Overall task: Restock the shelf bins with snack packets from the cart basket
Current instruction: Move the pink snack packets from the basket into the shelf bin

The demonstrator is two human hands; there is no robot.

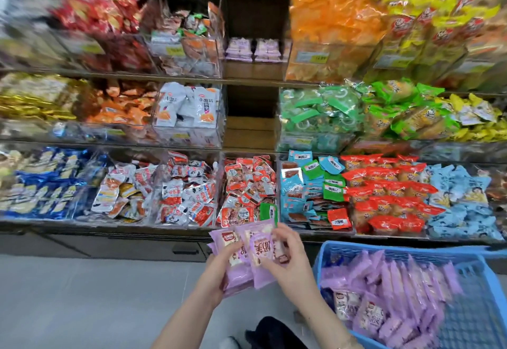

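Note:
Both hands hold a stack of purple snack packets (244, 255) in front of the lowest shelf. My left hand (219, 269) grips the stack from the left and below. My right hand (288, 255) pinches the front packet at its right edge. To the right stands the blue cart basket (466, 263), holding many more purple packets (392, 293). On the top shelf, a middle bin (252, 49) holds a few of the same purple packets low at its back. The slot below it (251, 123) shows bare wood.
Three shelf rows of clear bins are packed with snack packets: red and white at left, orange, green and yellow at right, red packets (247, 189) straight ahead. Grey floor (82, 293) lies at lower left. A dark shoe (274, 332) shows at the bottom.

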